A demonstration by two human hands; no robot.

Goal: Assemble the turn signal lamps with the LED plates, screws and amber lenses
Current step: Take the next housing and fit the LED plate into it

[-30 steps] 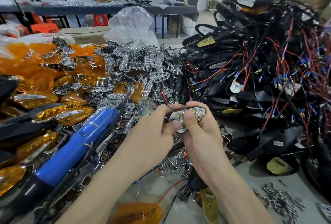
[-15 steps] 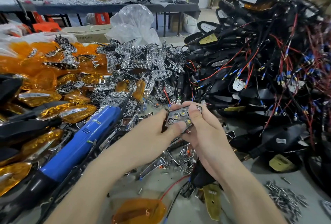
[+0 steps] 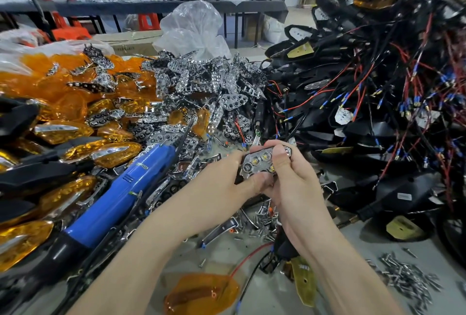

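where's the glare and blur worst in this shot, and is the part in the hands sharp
Head view: wide-angle distortion bows the far table and stretches the corners; the LED plate gripped by the left hand and right hand is sharp, with glints on its chrome; the amber lenses at left glare; the screws at bottom right are soft.

The forearms [image 3: 176, 234], left hand [image 3: 227, 183] and right hand [image 3: 297, 186] are all bare.

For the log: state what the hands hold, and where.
One LED plate: left hand at its lower-left edge, right hand over its right end.
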